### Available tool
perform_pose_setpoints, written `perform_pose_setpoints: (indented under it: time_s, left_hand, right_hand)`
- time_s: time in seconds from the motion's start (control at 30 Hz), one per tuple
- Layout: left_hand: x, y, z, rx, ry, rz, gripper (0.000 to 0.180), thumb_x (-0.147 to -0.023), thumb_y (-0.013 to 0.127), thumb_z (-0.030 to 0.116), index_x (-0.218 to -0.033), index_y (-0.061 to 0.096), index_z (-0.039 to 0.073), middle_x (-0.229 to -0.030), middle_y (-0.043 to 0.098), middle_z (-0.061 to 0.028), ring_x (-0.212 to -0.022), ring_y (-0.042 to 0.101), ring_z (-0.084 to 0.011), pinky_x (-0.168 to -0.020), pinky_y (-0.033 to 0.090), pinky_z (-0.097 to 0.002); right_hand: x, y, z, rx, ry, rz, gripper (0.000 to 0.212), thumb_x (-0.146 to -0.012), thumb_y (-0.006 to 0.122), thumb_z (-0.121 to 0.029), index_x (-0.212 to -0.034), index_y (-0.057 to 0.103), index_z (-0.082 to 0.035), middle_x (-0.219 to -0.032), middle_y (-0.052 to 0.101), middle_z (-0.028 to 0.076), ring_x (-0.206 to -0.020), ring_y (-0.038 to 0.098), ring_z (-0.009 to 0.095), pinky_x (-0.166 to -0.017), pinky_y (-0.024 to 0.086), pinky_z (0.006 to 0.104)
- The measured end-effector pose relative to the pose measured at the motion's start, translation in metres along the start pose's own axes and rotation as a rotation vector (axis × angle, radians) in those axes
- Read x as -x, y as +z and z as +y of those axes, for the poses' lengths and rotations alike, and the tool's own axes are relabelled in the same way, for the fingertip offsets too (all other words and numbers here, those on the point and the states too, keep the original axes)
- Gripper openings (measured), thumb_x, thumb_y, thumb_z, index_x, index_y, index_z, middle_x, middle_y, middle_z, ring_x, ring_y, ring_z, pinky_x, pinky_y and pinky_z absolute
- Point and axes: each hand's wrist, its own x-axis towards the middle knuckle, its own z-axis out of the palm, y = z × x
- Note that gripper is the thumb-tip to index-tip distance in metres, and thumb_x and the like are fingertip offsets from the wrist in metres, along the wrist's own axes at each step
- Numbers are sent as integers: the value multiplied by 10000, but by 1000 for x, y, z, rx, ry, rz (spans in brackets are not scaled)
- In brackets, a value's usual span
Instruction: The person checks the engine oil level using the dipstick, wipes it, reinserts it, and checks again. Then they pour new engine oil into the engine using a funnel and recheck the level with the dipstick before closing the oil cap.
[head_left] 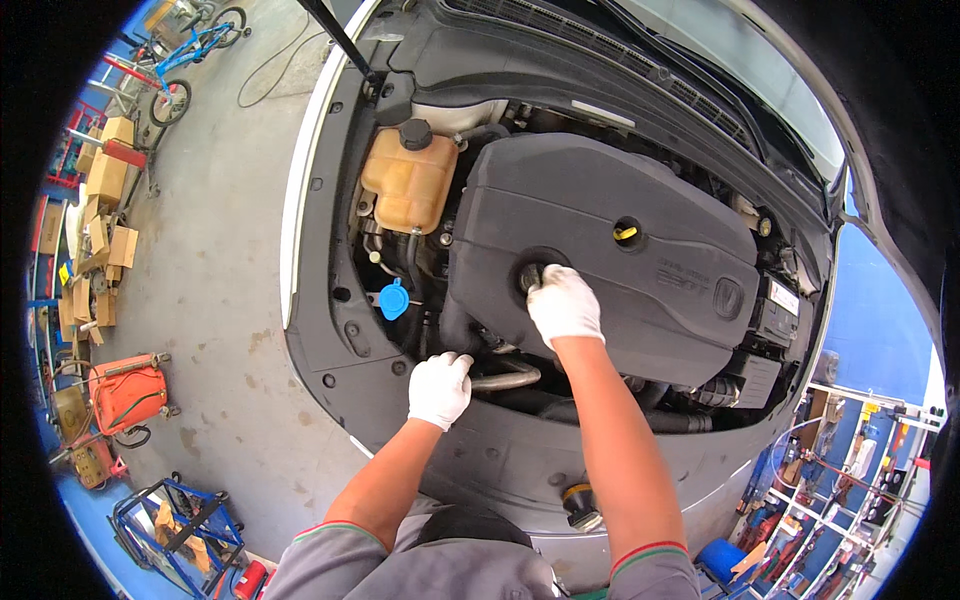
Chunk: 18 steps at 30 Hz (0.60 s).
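Note:
My right hand (pixel 565 305), in a white glove, is closed on the black oil filler cap (pixel 530 277), set in a round recess of the dark engine cover (pixel 600 185). My left hand (pixel 440 390), gloved too, rests with curled fingers on the inner edge of the black front trim panel (pixel 480 440). Beside its fingertips runs a bent metal pipe (pixel 508 379). A yellow dipstick handle (pixel 625 233) shows in another recess of the cover, up and right of my right hand. Whether the cap is seated or loose cannot be made out.
A tan coolant tank (pixel 408 180) with a black cap and a blue washer-fluid cap (pixel 393 299) lie left of the engine. A battery (pixel 778 310) sits at the right. On the front panel stands a small black, yellow-banded item (pixel 580 505). A prop rod (pixel 338 38) rises at upper left.

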Motion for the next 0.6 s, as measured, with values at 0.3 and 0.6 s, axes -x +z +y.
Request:
perform_pose_setpoints:
  time_s: [0.3, 0.6]
  left_hand:
    - [-1, -3, -2, -26, -8, -51, 242, -801, 702, 139, -1041, 728, 112, -901, 701, -99, -808, 685, -308, -722, 560, -452]
    - [4, 4, -9, 44, -15, 7, 168, -824, 685, 124, -990, 712, 130, -847, 670, -92, -772, 673, -309, -669, 521, -460]
  right_hand:
    - [-52, -5, -48, 468, 38, -349, 273, -839, 678, -113, -1063, 833, -113, -1148, 783, 164, -1083, 753, 362, -871, 612, 451]
    - [-64, -10, -45, 590, -21, -341, 328, -828, 654, -118, -1114, 806, -69, -1214, 737, 220, -1152, 713, 409, -959, 589, 464]
